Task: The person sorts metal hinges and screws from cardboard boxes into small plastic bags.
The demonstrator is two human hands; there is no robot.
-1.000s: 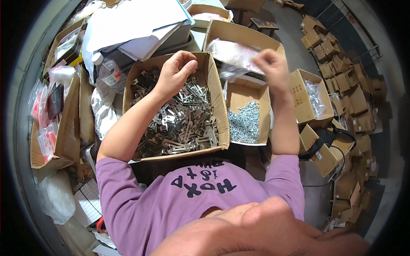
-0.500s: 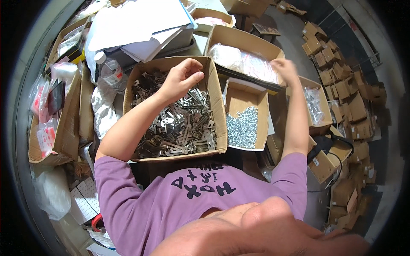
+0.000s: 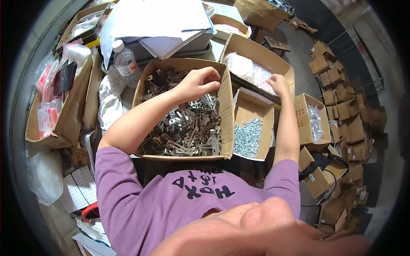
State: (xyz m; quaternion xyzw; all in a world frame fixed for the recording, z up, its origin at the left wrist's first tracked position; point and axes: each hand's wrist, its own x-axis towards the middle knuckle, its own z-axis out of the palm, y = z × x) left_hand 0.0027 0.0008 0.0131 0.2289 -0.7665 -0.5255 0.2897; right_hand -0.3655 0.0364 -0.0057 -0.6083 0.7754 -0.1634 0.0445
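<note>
My left hand hovers over a cardboard box heaped with slotted metal brackets. Its fingers are curled in toward the thumb, and whatever may sit between them is hidden. Farther right, my right hand reaches to a long cardboard box with clear plastic bags in it. The fingertips there are drawn together at the bags, but I cannot make out what they pinch. Between my arms stands a smaller open box of silvery screws.
Left of the bracket box stand a plastic bottle and a carton of bags with a dark phone on top. White papers lie on a grey bin at the back. Another small carton is at right, with piled cartons beyond.
The whole view has shifted, the boxes now sitting a little farther right. My right hand has come lower and nearer over the bags, its fingers drawn together. My left hand stays curled above the brackets.
</note>
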